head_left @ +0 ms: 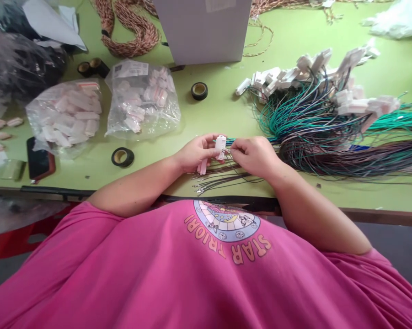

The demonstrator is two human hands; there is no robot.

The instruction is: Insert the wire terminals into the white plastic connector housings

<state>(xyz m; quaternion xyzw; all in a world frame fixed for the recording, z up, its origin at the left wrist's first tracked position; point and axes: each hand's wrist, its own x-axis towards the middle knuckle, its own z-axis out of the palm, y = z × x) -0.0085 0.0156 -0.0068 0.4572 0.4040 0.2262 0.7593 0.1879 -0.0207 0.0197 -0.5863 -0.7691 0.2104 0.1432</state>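
My left hand (199, 154) holds a white connector (221, 147) between thumb and fingers, and a second white connector (202, 167) shows under its palm. My right hand (252, 155) is closed in a pinch just right of the held connector, on thin wire ends that run to it. Loose wires with metal tips (206, 183) lie on the green table (164, 176) below both hands. To the right spreads a large bundle of green, blue and dark wires (288, 119), with several white connectors (270, 80) at its upper end.
Two clear bags of white connectors (70, 114) (142, 100) lie at the left. Black tape rolls (122, 157) (199, 91), a phone (40, 160) and a dark plastic bag (24, 64) are there too. A grey box (206, 32) stands at the back beside twisted wire (133, 39).
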